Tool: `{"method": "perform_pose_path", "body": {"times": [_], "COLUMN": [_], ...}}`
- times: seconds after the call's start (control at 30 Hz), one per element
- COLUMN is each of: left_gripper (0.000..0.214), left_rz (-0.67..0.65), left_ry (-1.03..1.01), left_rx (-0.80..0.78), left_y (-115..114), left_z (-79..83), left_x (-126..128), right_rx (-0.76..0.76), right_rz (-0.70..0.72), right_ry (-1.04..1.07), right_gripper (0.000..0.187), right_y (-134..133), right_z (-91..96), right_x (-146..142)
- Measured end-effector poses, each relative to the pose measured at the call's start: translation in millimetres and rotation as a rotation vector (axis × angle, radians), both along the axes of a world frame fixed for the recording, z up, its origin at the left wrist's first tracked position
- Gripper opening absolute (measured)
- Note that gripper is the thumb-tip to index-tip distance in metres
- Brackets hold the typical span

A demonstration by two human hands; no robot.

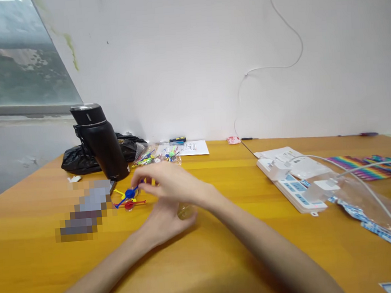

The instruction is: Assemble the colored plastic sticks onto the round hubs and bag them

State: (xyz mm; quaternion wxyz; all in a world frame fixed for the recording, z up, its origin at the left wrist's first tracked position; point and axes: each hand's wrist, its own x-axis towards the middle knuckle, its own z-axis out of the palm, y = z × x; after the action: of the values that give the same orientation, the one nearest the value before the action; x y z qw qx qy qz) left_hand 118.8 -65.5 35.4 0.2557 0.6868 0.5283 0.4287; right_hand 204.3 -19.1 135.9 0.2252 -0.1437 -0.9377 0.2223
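Note:
My right hand (166, 180) reaches across above my left, its fingers bent in a pinch at the end of a blue plastic piece (129, 194) with a round middle and thin arms. Beneath and beside that piece are a yellow plastic piece (120, 195) and a red plastic piece (129, 205) of similar shape. My left hand (165, 221) is low over the table, slightly blurred, its fingers partly hidden by the right hand. Between its thumb and palm shows a clear, rounded thing (186, 210) whose kind I cannot make out.
On the left stand a black flask (102, 145) and a pixelated phone (88, 209). Behind lie a black bag (78, 160), a clear bag of colourful small parts (157, 155) and paper (197, 147). A power strip (293, 190) with plugs, cables and rainbow-coloured sticks (359, 167) are on the right.

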Motion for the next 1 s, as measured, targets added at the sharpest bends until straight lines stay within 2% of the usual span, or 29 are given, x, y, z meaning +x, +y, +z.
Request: {"method": "perform_pose_path", "body": {"times": [0.1,0.23,0.4,0.53,0.63,0.7,0.77,0.9,1.0], "left_gripper": [0.062,0.073,0.071,0.069,0.069,0.069,0.069,0.066,0.066], "left_rz": [-0.119,-0.124,-0.104,-0.088,-0.088,-0.086,-0.080,-0.067,-0.071], "left_ry": [0.117,0.091,-0.024,-0.081,-0.095,-0.091,-0.088,-0.073,-0.069], "left_rx": [0.027,0.056,0.055,0.045,0.050,0.053,0.053,0.055,0.037], "left_y": [-10.5,-9.1,-5.5,-4.4,-3.8,-3.5,-3.0,-1.5,-0.4], "left_z": [-0.2,3.1,6.1,5.9,5.4,5.1,4.8,2.8,-0.5], "left_x": [-13.8,-13.4,-12.3,-14.1,-14.1,-13.7,-13.5,-14.9,-16.3], "right_rx": [-0.075,-0.081,-0.086,-0.117,-0.110,-0.102,-0.127,-0.230,-0.217], "right_rz": [-0.075,-0.179,-0.297,-0.346,-0.338,-0.310,-0.245,-0.020,-0.016], "right_ry": [0.099,0.138,-0.002,-0.131,-0.207,-0.238,-0.249,-0.289,-0.324], "right_gripper": [0.016,0.015,0.019,0.021,0.018,0.016,0.015,0.019,0.020], "right_y": [13.3,26.5,28.5,27.8,29.8,31.8,34.5,42.6,48.1], "right_z": [24.1,48.3,71.1,80.7,78.3,70.9,59.3,33.0,24.2], "right_x": [27.3,69.2,114.7,136.8,137.5,128.2,112.9,83.9,80.1]}}
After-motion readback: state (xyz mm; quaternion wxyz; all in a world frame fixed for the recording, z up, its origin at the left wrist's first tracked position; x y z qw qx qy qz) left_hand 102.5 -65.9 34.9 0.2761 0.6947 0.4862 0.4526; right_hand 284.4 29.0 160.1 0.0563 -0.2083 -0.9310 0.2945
